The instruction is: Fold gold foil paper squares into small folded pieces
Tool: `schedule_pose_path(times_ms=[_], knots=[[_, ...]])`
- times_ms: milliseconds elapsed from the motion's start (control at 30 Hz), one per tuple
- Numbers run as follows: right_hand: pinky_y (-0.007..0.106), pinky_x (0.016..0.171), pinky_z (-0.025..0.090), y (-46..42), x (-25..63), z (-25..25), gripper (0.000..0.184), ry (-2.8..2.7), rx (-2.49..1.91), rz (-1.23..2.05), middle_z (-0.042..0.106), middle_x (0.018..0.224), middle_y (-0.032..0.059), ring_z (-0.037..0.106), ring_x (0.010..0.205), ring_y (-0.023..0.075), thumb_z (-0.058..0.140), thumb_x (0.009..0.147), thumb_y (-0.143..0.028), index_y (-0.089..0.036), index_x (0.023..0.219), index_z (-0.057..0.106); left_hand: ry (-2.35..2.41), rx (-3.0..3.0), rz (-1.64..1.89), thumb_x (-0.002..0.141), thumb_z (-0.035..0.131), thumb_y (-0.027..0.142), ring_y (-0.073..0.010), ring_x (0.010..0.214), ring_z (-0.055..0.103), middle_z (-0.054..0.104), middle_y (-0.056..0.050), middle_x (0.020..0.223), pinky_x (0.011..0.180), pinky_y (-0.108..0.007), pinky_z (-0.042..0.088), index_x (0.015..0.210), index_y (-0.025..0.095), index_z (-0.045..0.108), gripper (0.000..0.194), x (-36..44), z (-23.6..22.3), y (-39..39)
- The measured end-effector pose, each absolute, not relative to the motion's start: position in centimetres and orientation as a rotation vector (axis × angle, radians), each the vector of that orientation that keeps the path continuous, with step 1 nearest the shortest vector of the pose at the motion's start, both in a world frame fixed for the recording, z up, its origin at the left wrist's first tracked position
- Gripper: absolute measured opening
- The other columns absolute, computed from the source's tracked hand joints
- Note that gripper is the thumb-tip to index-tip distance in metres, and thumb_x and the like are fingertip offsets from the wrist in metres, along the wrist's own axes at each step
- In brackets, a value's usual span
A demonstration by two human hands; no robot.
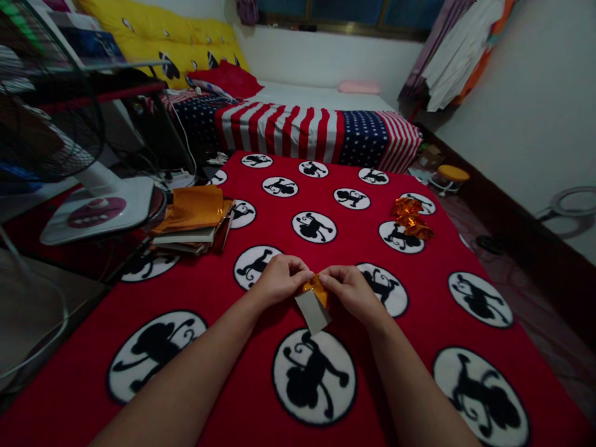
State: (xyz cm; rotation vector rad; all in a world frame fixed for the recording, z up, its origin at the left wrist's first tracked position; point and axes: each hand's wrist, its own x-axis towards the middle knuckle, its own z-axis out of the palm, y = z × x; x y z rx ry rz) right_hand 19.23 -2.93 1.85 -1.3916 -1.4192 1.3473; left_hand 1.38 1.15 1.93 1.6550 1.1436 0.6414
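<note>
My left hand (285, 277) and my right hand (350, 288) meet over the middle of a red cloth with monkey prints. Between them is a small piece of shiny orange-gold foil paper (321, 293), pinched at its upper edge by the fingertips of both hands. A pale, stiff rectangular flap (313, 311) hangs below the foil, its lower end over the cloth; whether it is the paper's back cannot be told. To the left lies a stack of orange-gold paper sheets (195, 208) with pale layers underneath. Crumpled or folded shiny orange foil pieces (412, 218) rest at the far right.
The red cloth (372, 379) covers the surface before me. A fan with a white base (100, 205) stands at the left edge. Beyond is a bed with a striped, starred cover (288, 130). A yellow-topped stool (451, 175) is by the right wall.
</note>
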Motion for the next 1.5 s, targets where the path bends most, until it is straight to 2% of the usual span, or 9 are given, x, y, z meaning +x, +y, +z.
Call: schedule_pose_path(times_ms=[167,267,433,567,700,800,1000,1267,1500], knots=[[0.023,0.053,0.044,-2.8,19.1,1.8,0.021,-1.355,-1.344,1.402,0.068,0.066,0.0028,0.061,0.06,0.0154,0.064,0.073,-0.036,-0.016,0.075,0.071,1.167,1.684,0.631,0.073,0.062,0.033,-0.0106,0.051,0.052,0.064,-0.003,0.058,0.048,-0.02,0.035,0.066,0.012,0.069,0.023,1.2,1.8,1.4],[0.028,0.062,0.049,-2.7,19.1,1.7,0.022,-1.28,-1.308,1.426,0.071,0.074,0.0034,0.065,0.069,0.0182,0.065,0.07,-0.031,-0.017,0.085,0.072,1.162,1.661,0.62,0.073,0.061,0.034,-0.011,0.051,0.052,0.065,-0.003,0.059,0.048,-0.021,0.036,0.067,0.012,0.07,0.024,1.1,1.7,1.7],[0.025,0.056,0.045,-2.8,19.9,1.6,0.033,-1.181,-1.289,1.416,0.069,0.07,0.0006,0.062,0.06,0.0149,0.066,0.072,-0.033,-0.018,0.102,0.066,1.206,1.552,0.687,0.073,0.063,0.039,-0.0118,0.053,0.054,0.066,-0.004,0.062,0.05,-0.021,0.038,0.068,0.012,0.068,0.027,0.5,1.3,2.2],[0.025,0.058,0.047,-3.0,20.6,1.5,0.033,-1.167,-1.266,1.436,0.07,0.074,0.0015,0.063,0.062,0.0147,0.069,0.072,-0.033,-0.019,0.101,0.064,1.3,1.588,0.726,0.073,0.062,0.041,-0.0135,0.056,0.056,0.067,-0.005,0.064,0.051,-0.022,0.038,0.068,0.012,0.068,0.03,-0.2,0.9,2.8],[0.025,0.065,0.049,-3.3,20.5,1.5,0.033,-1.246,-1.221,1.422,0.07,0.082,0.0018,0.065,0.072,0.0146,0.073,0.067,-0.022,-0.018,0.099,0.064,1.333,1.757,0.673,0.074,0.062,0.039,-0.0137,0.057,0.055,0.067,-0.005,0.063,0.051,-0.022,0.036,0.068,0.014,0.071,0.028,-0.8,0.9,3.2],[0.026,0.069,0.05,-3.5,20.1,1.3,0.028,-1.355,-1.167,1.384,0.07,0.087,0.0024,0.065,0.077,0.0147,0.069,0.07,-0.015,-0.019,0.098,0.067,1.227,1.728,0.604,0.073,0.062,0.04,-0.0118,0.053,0.051,0.064,-0.003,0.059,0.049,-0.021,0.034,0.067,0.014,0.07,0.028,-1.2,1.2,3.5],[0.021,0.058,0.043,-3.7,19.5,0.7,0.023,-1.712,-1.074,1.002,0.062,0.084,0.002,0.057,0.07,0.0109,0.063,0.074,-0.006,-0.021,0.086,0.074,1.113,1.634,0.443,0.07,0.061,0.039,-0.0099,0.051,0.048,0.056,0.001,0.056,0.049,-0.021,0.033,0.067,0.013,0.063,0.026,-1.9,2.2,3.8],[0.023,0.063,0.042,-4.3,18.6,0.4,0.033,-2.011,-1.054,0.737,0.055,0.083,0.0011,0.055,0.075,0.0118,0.056,0.076,0.003,-0.023,0.087,0.074,1.206,2.116,0.353,0.079,0.058,0.032,-0.0143,0.067,0.058,0.068,-0.002,0.073,0.057,-0.023,0.036,0.077,0.017,0.069,0.019,-1.8,3.1,4.3],[0.022,0.066,0.043,-4.5,18.5,0.5,0.032,-2.045,-1.058,0.825,0.057,0.087,0.0011,0.056,0.077,0.0111,0.057,0.078,0.004,-0.021,0.093,0.072,1.213,2.384,0.53,0.079,0.064,0.025,-0.0174,0.082,0.06,0.066,-0.002,0.084,0.072,-0.027,0.042,0.083,0.021,0.071,0.009,0.1,1.9,3.6]])
